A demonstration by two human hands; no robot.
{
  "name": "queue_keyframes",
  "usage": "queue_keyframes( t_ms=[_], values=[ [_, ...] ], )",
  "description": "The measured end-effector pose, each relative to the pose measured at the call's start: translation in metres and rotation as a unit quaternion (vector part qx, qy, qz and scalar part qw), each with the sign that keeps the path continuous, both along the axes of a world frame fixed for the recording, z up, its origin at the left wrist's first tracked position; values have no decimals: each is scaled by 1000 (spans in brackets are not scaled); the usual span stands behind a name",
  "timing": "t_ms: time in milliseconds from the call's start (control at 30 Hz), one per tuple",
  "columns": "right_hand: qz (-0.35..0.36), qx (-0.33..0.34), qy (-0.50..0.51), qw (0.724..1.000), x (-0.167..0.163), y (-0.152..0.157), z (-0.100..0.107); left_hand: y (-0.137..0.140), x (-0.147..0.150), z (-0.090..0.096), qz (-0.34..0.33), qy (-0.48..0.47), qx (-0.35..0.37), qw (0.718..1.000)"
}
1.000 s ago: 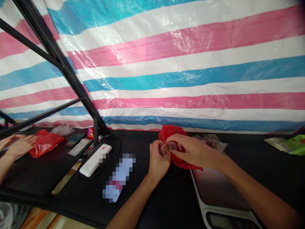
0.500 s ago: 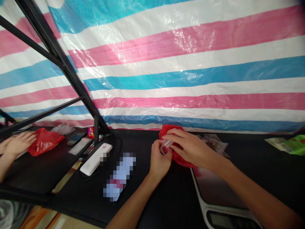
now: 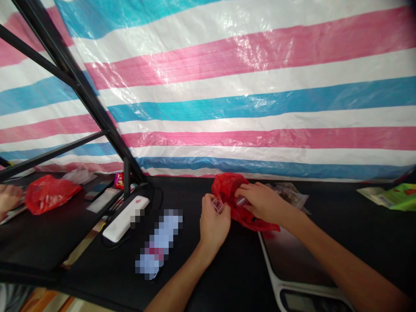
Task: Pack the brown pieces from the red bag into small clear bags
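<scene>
My left hand (image 3: 214, 221) is closed around a small clear plastic container (image 3: 217, 205), whose open-looking rim shows above the fingers. My right hand (image 3: 263, 203) pinches a small clear, shiny plastic piece (image 3: 241, 201); its exact kind is hard to make out. A crumpled red plastic bag (image 3: 227, 184) lies behind and below both hands, and its lower right part reaches the edge of a digital scale (image 3: 292, 255). My right forearm passes above the scale. What the bag holds, if anything, is hidden.
A clear bag of dark contents (image 3: 290, 195) lies behind my right wrist. On the left are a blurred-out phone-shaped object (image 3: 159, 245), a white power strip (image 3: 125, 219) and a black metal frame (image 3: 94, 110). Another person's hand (image 3: 9, 199) is near a second red bag (image 3: 50, 193).
My right hand has drawn away from the container in my left hand, toward the right over the red bag, which has spread out more. The other person's hand has moved off their red bag.
</scene>
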State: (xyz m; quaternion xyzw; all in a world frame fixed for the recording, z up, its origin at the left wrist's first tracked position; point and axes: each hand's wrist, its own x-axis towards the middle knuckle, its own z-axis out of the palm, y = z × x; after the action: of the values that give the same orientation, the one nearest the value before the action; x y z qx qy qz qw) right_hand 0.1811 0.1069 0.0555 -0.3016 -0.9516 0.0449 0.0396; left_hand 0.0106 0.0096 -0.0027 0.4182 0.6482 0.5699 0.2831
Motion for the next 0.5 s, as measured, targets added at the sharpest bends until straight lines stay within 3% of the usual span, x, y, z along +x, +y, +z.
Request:
queue_keyframes(
  t_ms=[233, 500],
  values=[
    [5, -33, -20, 999, -7, -12, 1, -3, 12, -1, -26, 28, -33, 999],
    [-45, -43, -59, 996, -1, -10, 5, 1, 6, 3, -8, 6, -42, 999]
  ],
)
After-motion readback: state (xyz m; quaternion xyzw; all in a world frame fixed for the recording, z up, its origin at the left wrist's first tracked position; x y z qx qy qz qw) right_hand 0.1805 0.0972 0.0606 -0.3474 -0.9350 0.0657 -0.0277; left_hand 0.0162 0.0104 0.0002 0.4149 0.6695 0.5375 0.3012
